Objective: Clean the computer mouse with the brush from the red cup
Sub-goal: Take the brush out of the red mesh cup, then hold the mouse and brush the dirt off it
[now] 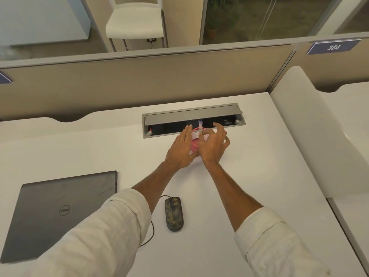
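A red cup (194,141) stands on the white desk just in front of the cable box. A pale brush handle (200,124) sticks up out of it. My left hand (180,149) lies flat against the cup's left side, fingers straight. My right hand (213,145) curls around the cup's right side, its thumb and forefinger at the brush handle; whether they grip it is unclear. A camouflage-patterned wired computer mouse (174,213) rests on the desk nearer to me, between my forearms, untouched.
A closed grey laptop (58,212) lies at the left. The open cable box (193,121) is recessed in the desk behind the cup. A beige partition (139,82) runs along the back, and a white divider (311,124) bounds the right side.
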Motion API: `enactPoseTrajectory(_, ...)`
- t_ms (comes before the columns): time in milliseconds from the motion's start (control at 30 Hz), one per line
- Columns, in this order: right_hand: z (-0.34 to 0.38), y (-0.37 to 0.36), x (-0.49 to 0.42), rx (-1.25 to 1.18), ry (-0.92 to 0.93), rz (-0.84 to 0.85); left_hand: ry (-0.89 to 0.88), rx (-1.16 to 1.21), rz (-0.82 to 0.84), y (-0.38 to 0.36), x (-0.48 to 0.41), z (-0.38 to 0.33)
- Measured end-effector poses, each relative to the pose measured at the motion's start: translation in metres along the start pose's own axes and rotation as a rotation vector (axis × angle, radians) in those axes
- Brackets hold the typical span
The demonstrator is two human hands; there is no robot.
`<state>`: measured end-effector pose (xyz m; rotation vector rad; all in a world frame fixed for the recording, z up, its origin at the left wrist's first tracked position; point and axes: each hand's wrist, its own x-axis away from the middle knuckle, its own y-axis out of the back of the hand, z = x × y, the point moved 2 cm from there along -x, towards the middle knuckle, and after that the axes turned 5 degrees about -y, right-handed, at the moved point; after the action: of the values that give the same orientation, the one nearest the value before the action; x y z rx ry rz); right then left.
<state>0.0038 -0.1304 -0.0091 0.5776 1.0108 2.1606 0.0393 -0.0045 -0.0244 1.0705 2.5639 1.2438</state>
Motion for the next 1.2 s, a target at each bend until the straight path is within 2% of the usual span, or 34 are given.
enactPoseTrajectory(333, 0.001, 0.035, 0.049, -0.295, 0.125, -0.116, 0.052, -0.101, -0.070, 0.014, 0.065, 0.003)
enactPoseTrajectory(633, -0.024, 0.040, 0.108, -0.522, 0.051, 0.097, 0.070, -0.128, -0.086, 0.001, 0.135, 0.003)
enactPoseTrajectory(733, -0.036, 0.040, 0.122, -0.621, -0.033, 0.246, 0.047, -0.120, -0.083, -0.003, 0.156, 0.005)
enactPoseTrajectory(867, -0.060, 0.036, 0.138, -0.732, -0.261, 0.413, 0.039, -0.102, -0.075, -0.010, 0.181, 0.008)
enactPoseTrajectory(1000, -0.080, 0.035, 0.156, -0.792, -0.408, 0.472, 0.069, -0.042, -0.041, -0.020, 0.204, 0.011)
enactPoseTrajectory(1200, -0.101, 0.036, 0.179, -0.904, -0.503, 0.541, 0.015, -0.022, -0.002, -0.033, 0.241, 0.026)
